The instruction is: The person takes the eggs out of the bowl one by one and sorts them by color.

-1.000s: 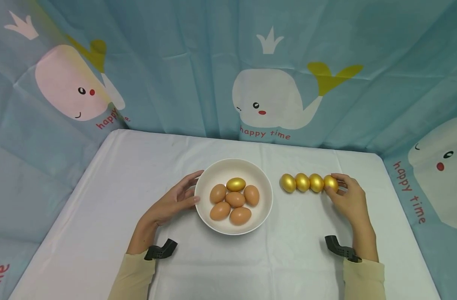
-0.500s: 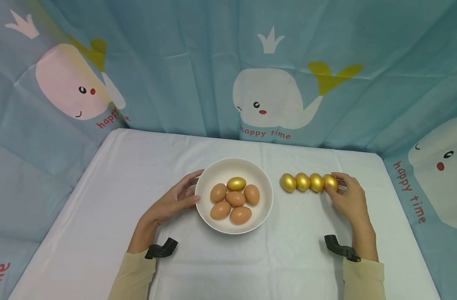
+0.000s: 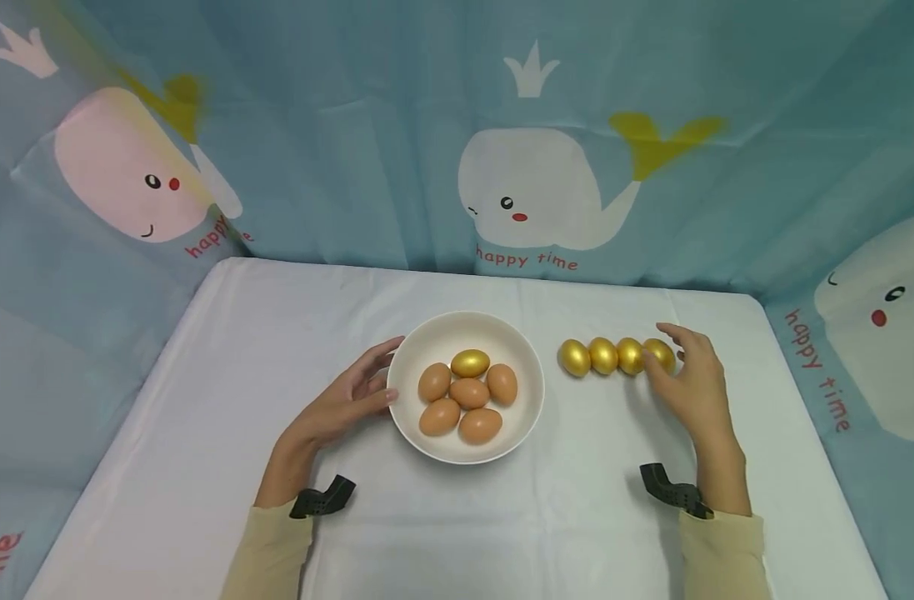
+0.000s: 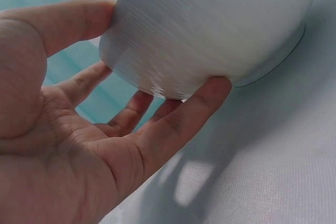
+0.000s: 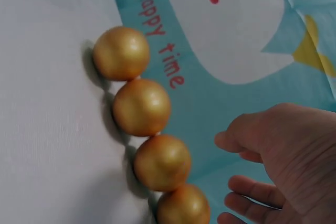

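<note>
A white bowl (image 3: 527, 417) stands mid-table, holding several brown eggs (image 3: 469, 393) and one golden egg (image 3: 470, 363). My left hand (image 3: 332, 408) touches its left side with spread, fairly straight fingers. In the left wrist view, the fingertips rest against the bowl's outer wall (image 4: 210, 30). Right of the bowl, several golden eggs lie in a touching row, from the leftmost golden egg (image 3: 575, 358) to the rightmost golden egg (image 3: 657, 355). My right hand (image 3: 694, 387) hovers by the rightmost one, thumb and fingers apart. A gap separates it from the eggs (image 5: 163, 162) in the right wrist view.
A white cloth (image 3: 457, 533) covers the table. Behind and beside it hangs a blue curtain (image 3: 397, 183) printed with whales. Black wrist mounts (image 3: 323, 498) sit at both sleeve cuffs.
My right hand has let go of the rightmost golden egg, its fingers lifting and spreading away. The left hand stays at the bowl. The head view has shifted slightly.
</note>
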`<state>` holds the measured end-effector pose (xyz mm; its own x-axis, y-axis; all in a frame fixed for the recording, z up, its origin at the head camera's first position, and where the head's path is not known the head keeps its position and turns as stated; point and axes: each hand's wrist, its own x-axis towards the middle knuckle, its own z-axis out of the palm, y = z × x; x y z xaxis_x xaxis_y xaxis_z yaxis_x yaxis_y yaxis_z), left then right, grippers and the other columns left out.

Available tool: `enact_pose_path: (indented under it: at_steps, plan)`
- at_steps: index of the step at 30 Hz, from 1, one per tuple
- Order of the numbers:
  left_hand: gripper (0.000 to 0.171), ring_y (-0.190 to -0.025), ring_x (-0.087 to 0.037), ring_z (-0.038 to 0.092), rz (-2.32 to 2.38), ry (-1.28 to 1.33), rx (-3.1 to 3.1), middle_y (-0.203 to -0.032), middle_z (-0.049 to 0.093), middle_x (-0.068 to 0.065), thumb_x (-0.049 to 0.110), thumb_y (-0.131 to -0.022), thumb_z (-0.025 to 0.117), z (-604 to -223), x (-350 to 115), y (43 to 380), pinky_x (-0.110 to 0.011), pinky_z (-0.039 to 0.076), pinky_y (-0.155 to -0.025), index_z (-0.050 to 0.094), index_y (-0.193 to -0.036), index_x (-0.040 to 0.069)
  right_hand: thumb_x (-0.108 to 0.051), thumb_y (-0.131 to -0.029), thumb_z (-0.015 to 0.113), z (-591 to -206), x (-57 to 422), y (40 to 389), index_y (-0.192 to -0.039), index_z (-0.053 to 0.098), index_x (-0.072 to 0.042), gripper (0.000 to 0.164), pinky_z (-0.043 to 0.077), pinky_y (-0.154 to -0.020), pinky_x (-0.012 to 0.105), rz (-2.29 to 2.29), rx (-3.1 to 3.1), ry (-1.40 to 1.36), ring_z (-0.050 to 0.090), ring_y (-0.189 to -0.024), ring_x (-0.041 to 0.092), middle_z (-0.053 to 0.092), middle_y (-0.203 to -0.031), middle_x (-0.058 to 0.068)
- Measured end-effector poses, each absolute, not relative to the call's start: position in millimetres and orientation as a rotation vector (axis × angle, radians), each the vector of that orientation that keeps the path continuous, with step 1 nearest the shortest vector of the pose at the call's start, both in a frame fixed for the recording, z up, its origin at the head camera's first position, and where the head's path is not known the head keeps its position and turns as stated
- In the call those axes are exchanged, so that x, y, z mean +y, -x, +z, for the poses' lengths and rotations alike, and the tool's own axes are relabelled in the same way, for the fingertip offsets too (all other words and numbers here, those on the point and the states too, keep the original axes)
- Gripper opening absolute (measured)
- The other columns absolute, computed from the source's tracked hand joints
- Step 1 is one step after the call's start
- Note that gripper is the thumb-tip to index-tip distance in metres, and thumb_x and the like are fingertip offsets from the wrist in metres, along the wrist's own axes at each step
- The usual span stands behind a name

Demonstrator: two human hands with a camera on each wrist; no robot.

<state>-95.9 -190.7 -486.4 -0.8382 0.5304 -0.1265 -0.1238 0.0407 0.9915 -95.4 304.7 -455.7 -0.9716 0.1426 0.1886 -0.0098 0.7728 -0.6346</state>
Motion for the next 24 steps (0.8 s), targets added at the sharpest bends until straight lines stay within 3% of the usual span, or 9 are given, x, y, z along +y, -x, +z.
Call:
enact_pose_path:
  at_steps: [6,10,13,18,24]
  plan:
    - [0.077,-0.147,-0.021,0.052,1.843,-0.408,1.858,-0.168,0.031,-0.015,0.007,-0.104,0.064,-487.6,-191.2,96.8,-0.037,0.061,-0.098,0.027,-0.167,0.029,-0.017,-0.101,0.070,-446.6,283.8,96.2,-0.142,0.061,-0.003,0.045,0.049,-0.110,0.063,1.113,-2.680,0.037,0.059,-0.129,0.049,0.058,-0.142,0.026]
    - [0.077,-0.145,-0.018,0.053,1.846,-0.416,1.851,-0.168,0.030,-0.016,0.008,-0.104,0.064,-486.8,-189.2,97.4,-0.036,0.061,-0.098,0.026,-0.167,0.027,-0.012,-0.100,0.071,-443.2,269.8,98.0,-0.140,0.062,-0.002,0.042,0.054,-0.110,0.033,1.193,-2.596,-0.075,0.062,-0.129,0.038,0.063,-0.140,0.020]
    - [0.077,-0.141,-0.013,0.056,1.858,-0.413,1.842,-0.169,0.029,-0.017,0.007,-0.104,0.064,-485.8,-189.3,96.1,-0.036,0.061,-0.096,0.025,-0.168,0.025,-0.009,-0.100,0.071,-442.7,259.2,101.8,-0.138,0.064,-0.001,0.039,0.050,-0.104,0.012,1.251,-2.548,-0.181,0.064,-0.125,0.025,0.066,-0.136,0.018]
    - [0.077,-0.138,-0.012,0.058,1.878,-0.413,1.825,-0.168,0.029,-0.019,0.007,-0.104,0.064,-483.8,-189.7,94.6,-0.036,0.061,-0.096,0.025,-0.168,0.024,-0.003,-0.097,0.073,-437.4,242.4,106.1,-0.129,0.070,-0.002,0.032,0.055,-0.100,0.015,1.279,-2.514,-0.321,0.066,-0.115,0.012,0.070,-0.127,0.014]
    - [0.077,-0.138,-0.013,0.059,1.874,-0.418,1.826,-0.167,0.030,-0.019,0.007,-0.104,0.064,-484.2,-188.9,96.1,-0.036,0.062,-0.096,0.025,-0.168,0.024,-0.007,-0.097,0.074,-424.4,223.6,108.9,-0.133,0.068,-0.005,0.036,0.060,-0.100,0.031,1.258,-2.585,-0.429,0.070,-0.119,0.025,0.069,-0.133,0.012]
